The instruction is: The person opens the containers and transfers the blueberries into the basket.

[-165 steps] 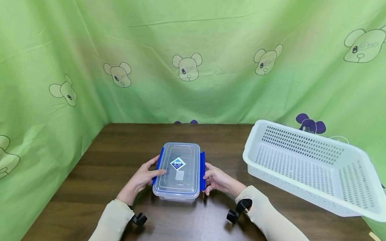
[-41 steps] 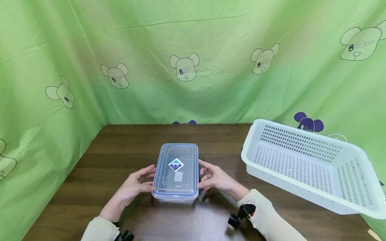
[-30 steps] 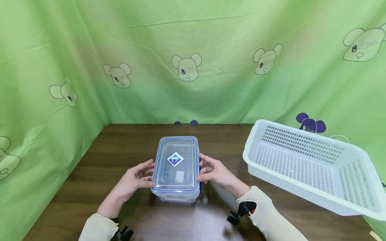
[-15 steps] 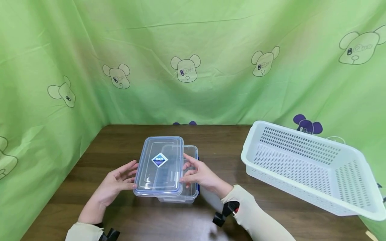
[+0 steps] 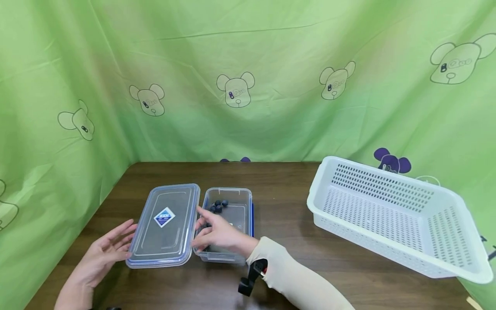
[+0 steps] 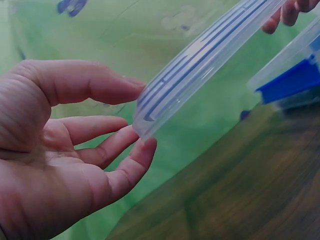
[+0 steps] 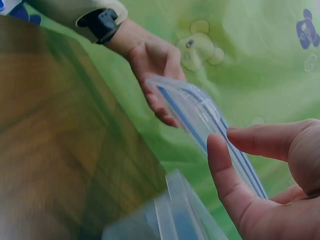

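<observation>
Nearest, clear rectangular plastic lid with blue seal and diamond label (image 5: 163, 224), held off the dark wooden table (image 5: 279, 267) between left hand (image 5: 101, 254) and right hand (image 5: 217, 234), straight fingertips pressing opposite edges, neither curled round. Likely to slip and drop, with so light a pinch. Just beside, clear rectangular box with blue clips (image 5: 228, 224), open, a few dark round berries (image 5: 218, 206) inside. Farther right, white perforated plastic basket (image 5: 391, 215), nothing visible inside.

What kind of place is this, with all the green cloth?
Probably a set made for filming hand work, not a real kitchen: a green cloth with cartoon bears hangs round a wooden table, and small cameras are strapped to the person's wrists.
</observation>
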A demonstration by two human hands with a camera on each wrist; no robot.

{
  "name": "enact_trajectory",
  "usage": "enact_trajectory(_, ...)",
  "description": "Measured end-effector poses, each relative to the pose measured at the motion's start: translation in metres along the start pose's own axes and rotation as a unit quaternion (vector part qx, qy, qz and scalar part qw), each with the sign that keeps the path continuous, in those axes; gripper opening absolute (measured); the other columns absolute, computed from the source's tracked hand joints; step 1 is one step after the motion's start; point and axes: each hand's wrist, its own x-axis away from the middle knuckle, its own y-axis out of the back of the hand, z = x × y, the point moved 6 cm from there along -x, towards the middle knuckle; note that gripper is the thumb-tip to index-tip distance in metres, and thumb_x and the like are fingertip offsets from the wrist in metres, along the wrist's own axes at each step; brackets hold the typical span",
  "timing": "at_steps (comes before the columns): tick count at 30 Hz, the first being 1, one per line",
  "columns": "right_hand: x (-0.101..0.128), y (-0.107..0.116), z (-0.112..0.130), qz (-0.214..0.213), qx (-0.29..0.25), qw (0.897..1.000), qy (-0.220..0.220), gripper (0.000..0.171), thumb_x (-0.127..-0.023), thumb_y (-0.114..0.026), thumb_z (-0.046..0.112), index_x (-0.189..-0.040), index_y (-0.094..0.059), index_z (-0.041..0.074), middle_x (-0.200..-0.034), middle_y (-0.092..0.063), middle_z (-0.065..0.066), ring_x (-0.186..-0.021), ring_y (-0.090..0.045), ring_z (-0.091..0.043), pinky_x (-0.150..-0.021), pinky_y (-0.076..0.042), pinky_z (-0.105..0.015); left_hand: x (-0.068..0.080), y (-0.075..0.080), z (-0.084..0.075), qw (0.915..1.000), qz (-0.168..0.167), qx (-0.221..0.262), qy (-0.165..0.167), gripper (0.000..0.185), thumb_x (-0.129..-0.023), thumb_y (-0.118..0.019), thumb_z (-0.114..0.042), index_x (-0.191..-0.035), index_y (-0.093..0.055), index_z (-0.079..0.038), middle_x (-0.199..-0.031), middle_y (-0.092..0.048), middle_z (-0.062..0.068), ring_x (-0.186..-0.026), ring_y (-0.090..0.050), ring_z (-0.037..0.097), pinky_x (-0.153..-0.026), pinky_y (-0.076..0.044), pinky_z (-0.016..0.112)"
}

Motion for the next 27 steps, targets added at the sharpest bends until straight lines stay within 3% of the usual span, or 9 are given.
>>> enact_trajectory(7, -0.019, -0.036, -0.007, 0.010, -0.025, 1.000, -0.016, 0.098, -0.082, -0.061, -0.024, -0.159, -0.006, 0.003, -0.103, -0.046, -0.006, -0.079, -0.068, -0.023, -0.069, -0.060, -0.037, 0.026, 0.023, -0.004, 0.9935, 0.062, 0.091, -0.030, 0.084, -0.085, -0.031, 0.032, -0.153, -0.039, -0.016, -0.146, -0.052, 0.005, -0.128, -0.053, 0.017, -0.102, -0.045, 0.027)
enact_trajectory(13, -0.026, -0.063, -0.015, 0.040, -0.051, 0.997, -0.042, 0.100, -0.082, -0.056, -0.027, -0.158, 0.002, 0.002, -0.108, -0.045, -0.009, -0.102, -0.059, -0.057, -0.079, -0.058, -0.041, 0.047, 0.037, 0.000, 0.9755, 0.108, 0.191, 0.004, 0.083, -0.089, -0.021, 0.030, -0.156, -0.032, -0.019, -0.151, -0.047, 0.005, -0.134, -0.047, 0.019, -0.105, -0.043, 0.033)
enact_trajectory(19, -0.027, -0.082, -0.034, 0.080, -0.069, 0.993, -0.049, 0.106, -0.080, -0.055, -0.030, -0.160, 0.000, 0.012, -0.111, -0.046, -0.010, -0.107, -0.055, -0.060, -0.084, -0.057, -0.040, 0.061, 0.045, 0.009, 0.9565, 0.135, 0.256, 0.038, 0.084, -0.089, -0.019, 0.030, -0.155, -0.036, -0.020, -0.151, -0.046, 0.006, -0.137, -0.044, 0.019, -0.109, -0.039, 0.034)
enact_trajectory(21, -0.027, -0.085, -0.042, 0.074, -0.072, 0.993, -0.057, 0.106, -0.079, -0.055, -0.031, -0.159, 0.000, 0.011, -0.110, -0.047, -0.011, -0.104, -0.060, -0.055, -0.083, -0.057, -0.041, 0.063, 0.047, 0.010, 0.9592, 0.132, 0.246, 0.043, 0.086, -0.089, -0.020, 0.030, -0.155, -0.036, -0.021, -0.150, -0.047, 0.005, -0.136, -0.045, 0.018, -0.108, -0.039, 0.033)
enact_trajectory(23, -0.026, -0.086, -0.051, 0.059, -0.080, 0.992, -0.073, 0.104, -0.079, -0.054, -0.032, -0.158, 0.000, 0.008, -0.109, -0.046, -0.012, -0.101, -0.063, -0.048, -0.085, -0.056, -0.043, 0.064, 0.051, 0.013, 0.9708, 0.112, 0.203, 0.062, 0.088, -0.088, -0.024, 0.030, -0.153, -0.039, -0.027, -0.147, -0.051, 0.001, -0.132, -0.049, 0.014, -0.105, -0.042, 0.030)
enact_trajectory(27, -0.023, -0.086, -0.065, 0.029, -0.113, 0.986, -0.119, 0.092, -0.083, -0.051, -0.029, -0.155, 0.000, -0.003, -0.110, -0.041, -0.016, -0.104, -0.062, -0.040, -0.092, -0.052, -0.049, 0.065, 0.055, 0.019, 0.9831, 0.091, 0.119, 0.105, 0.091, -0.088, -0.029, 0.028, -0.148, -0.043, -0.039, -0.140, -0.056, -0.009, -0.126, -0.052, 0.005, -0.100, -0.045, 0.022)
